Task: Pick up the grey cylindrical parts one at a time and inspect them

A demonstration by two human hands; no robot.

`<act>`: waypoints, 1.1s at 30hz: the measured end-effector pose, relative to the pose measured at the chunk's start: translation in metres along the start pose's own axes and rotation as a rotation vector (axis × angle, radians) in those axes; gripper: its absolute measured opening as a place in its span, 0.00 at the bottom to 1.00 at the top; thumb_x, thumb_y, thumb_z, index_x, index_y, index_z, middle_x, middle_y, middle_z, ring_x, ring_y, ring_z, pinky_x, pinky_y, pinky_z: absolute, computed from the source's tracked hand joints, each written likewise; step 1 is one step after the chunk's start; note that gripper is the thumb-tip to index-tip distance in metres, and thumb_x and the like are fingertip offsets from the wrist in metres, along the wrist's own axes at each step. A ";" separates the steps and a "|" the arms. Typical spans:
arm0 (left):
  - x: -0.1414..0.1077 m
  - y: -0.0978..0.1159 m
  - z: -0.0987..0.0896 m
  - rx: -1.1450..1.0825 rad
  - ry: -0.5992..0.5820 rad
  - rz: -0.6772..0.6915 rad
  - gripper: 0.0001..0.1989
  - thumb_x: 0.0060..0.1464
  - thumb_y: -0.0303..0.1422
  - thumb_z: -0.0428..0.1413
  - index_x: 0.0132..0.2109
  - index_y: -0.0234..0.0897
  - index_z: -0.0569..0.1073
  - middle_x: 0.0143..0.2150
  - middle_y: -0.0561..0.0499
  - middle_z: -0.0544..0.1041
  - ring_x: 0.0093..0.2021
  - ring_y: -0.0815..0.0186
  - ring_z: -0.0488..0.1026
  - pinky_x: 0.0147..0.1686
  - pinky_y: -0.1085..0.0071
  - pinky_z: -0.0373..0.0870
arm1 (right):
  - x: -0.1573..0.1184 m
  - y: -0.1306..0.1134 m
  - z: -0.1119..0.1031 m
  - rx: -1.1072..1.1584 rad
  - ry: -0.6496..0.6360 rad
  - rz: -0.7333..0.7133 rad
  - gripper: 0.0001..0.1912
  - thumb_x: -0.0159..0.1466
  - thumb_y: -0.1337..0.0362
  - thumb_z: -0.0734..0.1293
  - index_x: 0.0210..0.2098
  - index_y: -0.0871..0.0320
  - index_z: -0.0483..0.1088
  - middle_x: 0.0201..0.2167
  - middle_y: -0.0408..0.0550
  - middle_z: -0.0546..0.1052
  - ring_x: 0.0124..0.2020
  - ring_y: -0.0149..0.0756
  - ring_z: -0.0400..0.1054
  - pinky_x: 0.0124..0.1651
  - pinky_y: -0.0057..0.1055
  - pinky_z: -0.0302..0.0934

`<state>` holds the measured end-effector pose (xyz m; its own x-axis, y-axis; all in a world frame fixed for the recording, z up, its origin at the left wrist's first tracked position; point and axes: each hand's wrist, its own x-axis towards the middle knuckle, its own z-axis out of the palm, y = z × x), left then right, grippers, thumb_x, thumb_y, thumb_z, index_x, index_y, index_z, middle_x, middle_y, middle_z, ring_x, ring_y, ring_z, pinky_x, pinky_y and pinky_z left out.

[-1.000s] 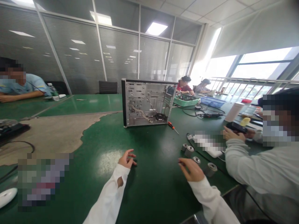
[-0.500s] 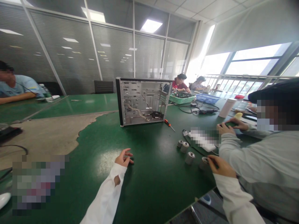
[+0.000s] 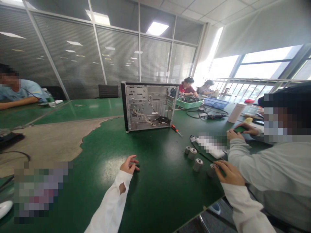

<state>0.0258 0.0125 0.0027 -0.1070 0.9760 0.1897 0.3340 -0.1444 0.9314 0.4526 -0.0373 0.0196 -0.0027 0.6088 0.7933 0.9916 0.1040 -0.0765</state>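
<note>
My left hand (image 3: 129, 164) rests on the green table (image 3: 155, 181), its fingers apart and slightly curled, holding nothing. At the right, my right hand (image 3: 229, 173) has its fingers on the rearmost side and top of a grey metal cylinder (image 3: 211, 171) near the table edge. Three similar cylinders stand in a line beyond it: one close by (image 3: 198, 165), another (image 3: 192, 153) and a smaller one (image 3: 187, 149). An open computer case (image 3: 149, 105) stands upright farther back, with cables and a black fan inside.
An orange screwdriver (image 3: 175, 128) lies beside the case. A power strip (image 3: 211, 147) with a black cable lies right of the cylinders. A person in grey (image 3: 274, 161) sits close at the right. Green (image 3: 189, 103) and blue baskets (image 3: 216, 103) stand farther back.
My right hand has shifted slightly, its fingers now reaching a little more over the nearest cylinder. My left hand has hardly moved.
</note>
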 end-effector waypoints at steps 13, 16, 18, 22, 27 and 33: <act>-0.001 0.002 0.001 0.009 0.014 0.005 0.18 0.41 0.28 0.45 0.43 0.34 0.62 0.31 0.51 0.72 0.19 0.70 0.72 0.24 0.72 0.67 | 0.006 -0.059 0.037 0.013 -0.363 0.024 0.17 0.55 0.63 0.56 0.43 0.59 0.62 0.36 0.52 0.69 0.28 0.38 0.66 0.27 0.33 0.61; -0.001 0.000 0.001 0.011 0.018 0.014 0.17 0.41 0.28 0.45 0.42 0.35 0.63 0.30 0.52 0.72 0.19 0.70 0.71 0.23 0.73 0.67 | 0.011 -0.087 0.045 0.093 -0.308 -0.005 0.16 0.54 0.65 0.56 0.41 0.59 0.62 0.35 0.52 0.69 0.30 0.38 0.66 0.29 0.32 0.62; -0.001 -0.001 0.001 0.004 0.018 0.011 0.17 0.41 0.28 0.45 0.42 0.35 0.63 0.30 0.52 0.72 0.18 0.70 0.71 0.23 0.73 0.67 | 0.017 -0.117 0.050 0.242 -0.301 -0.068 0.16 0.53 0.66 0.56 0.42 0.59 0.61 0.36 0.51 0.69 0.34 0.38 0.65 0.33 0.33 0.62; -0.001 -0.003 0.002 -0.036 0.020 0.004 0.18 0.41 0.28 0.46 0.43 0.35 0.62 0.30 0.52 0.71 0.19 0.71 0.71 0.24 0.73 0.68 | 0.035 -0.190 0.060 0.535 -0.436 -0.184 0.22 0.52 0.68 0.58 0.47 0.60 0.57 0.38 0.51 0.67 0.37 0.37 0.63 0.39 0.32 0.61; 0.001 -0.009 0.000 -0.015 0.083 0.124 0.21 0.41 0.27 0.47 0.47 0.36 0.58 0.36 0.48 0.69 0.31 0.68 0.72 0.32 0.69 0.69 | 0.044 -0.261 0.084 0.882 -0.514 -0.202 0.29 0.49 0.69 0.60 0.51 0.60 0.52 0.41 0.52 0.65 0.39 0.36 0.62 0.42 0.33 0.60; 0.002 -0.006 -0.002 0.163 0.144 0.274 0.29 0.40 0.29 0.50 0.52 0.33 0.54 0.43 0.41 0.66 0.38 0.62 0.68 0.36 0.64 0.67 | 0.035 -0.274 0.129 1.202 -0.521 0.107 0.26 0.48 0.73 0.57 0.47 0.59 0.53 0.39 0.51 0.64 0.29 0.29 0.65 0.26 0.26 0.65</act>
<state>0.0216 0.0150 -0.0023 -0.1194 0.8701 0.4783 0.5127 -0.3584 0.7801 0.1645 0.0565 -0.0098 -0.2494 0.8597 0.4458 0.2573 0.5026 -0.8254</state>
